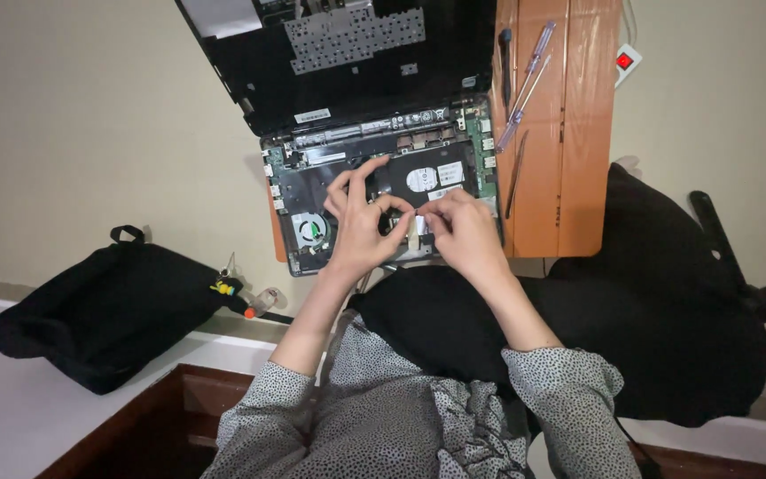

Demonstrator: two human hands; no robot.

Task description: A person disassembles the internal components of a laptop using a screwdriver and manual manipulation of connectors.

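An opened laptop point(374, 160) lies on a small wooden table point(569, 133), its bottom cover off, showing a circuit board, a cooling fan point(312, 231) and a black hard drive point(427, 173). My left hand point(361, 222) rests on the laptop's near edge, thumb and forefinger pinched beside a small pale strip point(414, 232). My right hand point(467, 232) pinches the same strip from the other side. Both hands meet over the laptop's front middle. What lies under the fingers is hidden.
Several screwdrivers point(525, 75) and a thin black tool point(516, 173) lie on the table to the right of the laptop. A black bag point(108, 310) sits on the floor at left. A black office chair point(693, 293) stands at right. A white switch box point(627, 60) lies beyond the table.
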